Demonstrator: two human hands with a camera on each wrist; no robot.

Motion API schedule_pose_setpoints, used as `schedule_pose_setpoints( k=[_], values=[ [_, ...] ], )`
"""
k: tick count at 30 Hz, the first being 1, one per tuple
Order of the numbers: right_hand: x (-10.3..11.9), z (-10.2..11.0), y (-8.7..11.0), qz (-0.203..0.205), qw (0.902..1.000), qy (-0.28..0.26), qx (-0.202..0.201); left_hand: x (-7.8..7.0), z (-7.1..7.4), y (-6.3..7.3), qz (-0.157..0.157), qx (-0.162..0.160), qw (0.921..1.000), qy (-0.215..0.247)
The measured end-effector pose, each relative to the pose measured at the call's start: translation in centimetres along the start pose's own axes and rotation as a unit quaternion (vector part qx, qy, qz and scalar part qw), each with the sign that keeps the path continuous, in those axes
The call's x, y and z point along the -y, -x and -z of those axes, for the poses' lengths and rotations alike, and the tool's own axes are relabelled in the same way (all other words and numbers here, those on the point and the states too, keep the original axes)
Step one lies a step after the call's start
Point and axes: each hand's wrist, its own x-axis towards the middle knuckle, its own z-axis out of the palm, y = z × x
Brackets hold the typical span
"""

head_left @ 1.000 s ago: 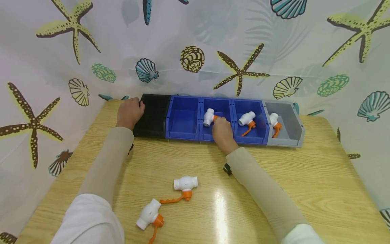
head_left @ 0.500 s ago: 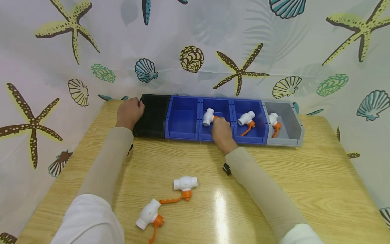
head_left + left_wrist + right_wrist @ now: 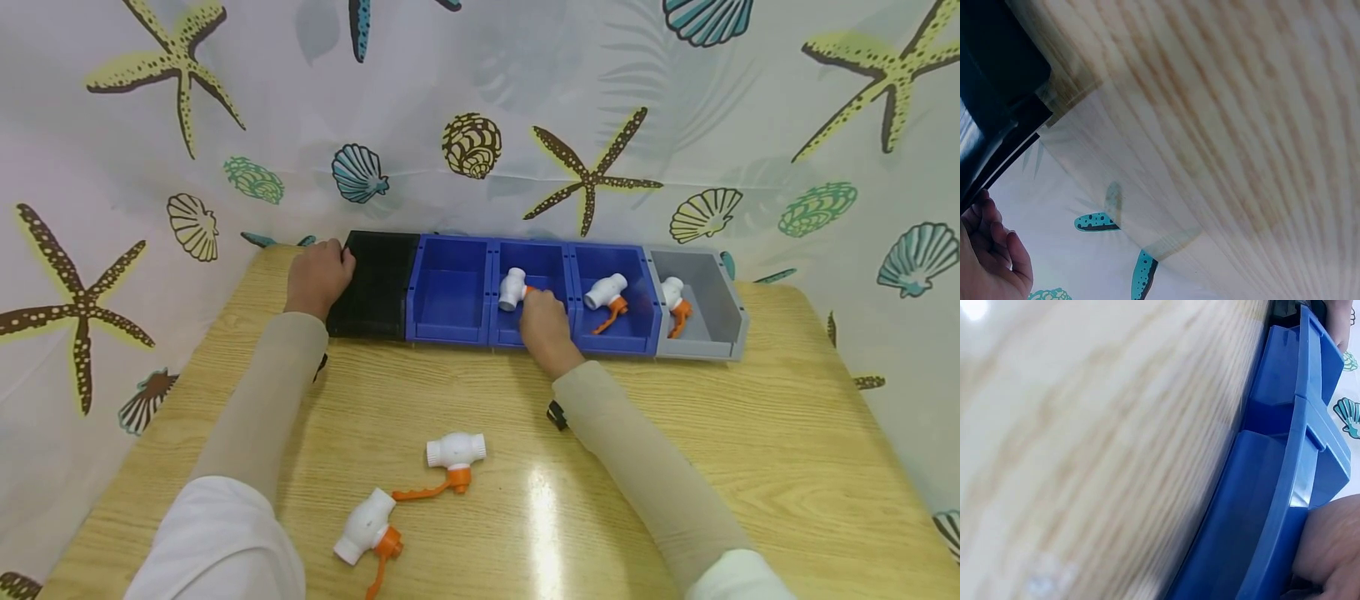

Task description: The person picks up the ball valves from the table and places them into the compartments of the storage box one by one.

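My left hand [image 3: 321,273] grips the left wall of a black bin [image 3: 378,287] at the left end of a joined row of bins. In the left wrist view, the curled fingers [image 3: 997,234] lie by the bin's rim. My right hand [image 3: 547,325] reaches down into the middle blue bin [image 3: 536,254], knuckles up, and holds a white ball valve [image 3: 513,289] by its orange handle. That handle is mostly covered by the hand, and the fingertips are hidden. In the right wrist view, part of the right hand [image 3: 1332,544] shows behind the blue wall.
Left of the middle bin is another blue bin [image 3: 452,292]. Ball valves also lie in the right blue bin [image 3: 637,343] and the grey bin [image 3: 708,312]. Two more valves, one farther back [image 3: 457,451] and one nearer [image 3: 367,527], rest on the wooden table [image 3: 637,542]. A patterned curtain [image 3: 420,83] hangs behind.
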Motion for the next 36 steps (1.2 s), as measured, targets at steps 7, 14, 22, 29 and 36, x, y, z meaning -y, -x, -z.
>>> schedule_pose_setpoints(
  k=[7,14,22,29,36],
  values=[
    [0.09,0.03,-0.13,-0.015,0.9997,0.003,0.019,0.05,-0.10,-0.15,-0.001,-0.004,1.0000,0.002],
    [0.00,0.05,-0.24,-0.013,0.9997,0.005,0.019,0.12,-0.19,-0.30,-0.003,-0.001,0.9999,0.010],
    [0.13,0.17,-0.08,-0.013,0.9994,0.012,0.030,0.09,-0.21,-0.05,-0.003,-0.006,0.9999,0.009],
    [0.31,0.36,0.20,0.007,0.9994,0.029,0.017,-0.01,-0.09,-0.05,-0.001,-0.006,0.9999,0.009],
    [0.24,0.60,0.67,0.041,0.9982,0.043,-0.007,0.28,-0.34,-0.17,-0.003,-0.011,0.9999,0.008]
  ],
)
